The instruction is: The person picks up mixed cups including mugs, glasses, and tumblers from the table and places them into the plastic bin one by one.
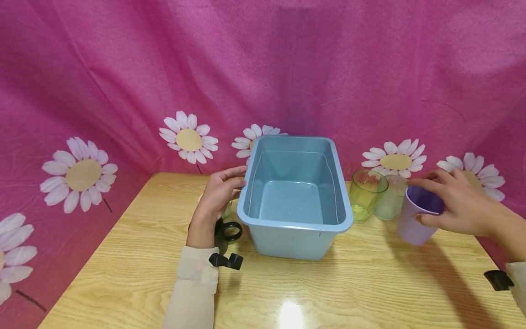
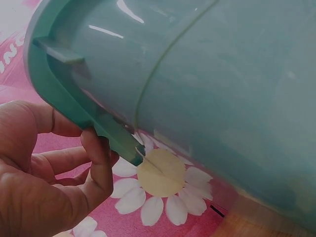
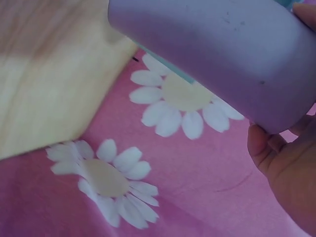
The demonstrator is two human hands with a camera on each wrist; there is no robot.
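Note:
A blue-grey plastic tub (image 1: 293, 240) stands on the wooden table with nothing inside it. The left hand (image 1: 218, 194) pinches the tub's left rim; in the left wrist view, thumb and fingers of the left hand (image 2: 54, 168) meet at the rim (image 2: 74, 106). The right hand (image 1: 464, 201) grips a purple cup (image 1: 412, 224) near its top, at the right side of the table. In the right wrist view the purple cup (image 3: 212, 54) lies across the top, with the fingers of the right hand (image 3: 291, 168) at its rim end.
Right of the tub stand a green glass (image 1: 363, 201) and a pale clear glass (image 1: 388, 201). A dark cup with a black handle (image 1: 233, 231) is partly hidden behind the left wrist. Behind the table (image 1: 135, 274) hangs a pink cloth (image 1: 287, 68) with white flowers.

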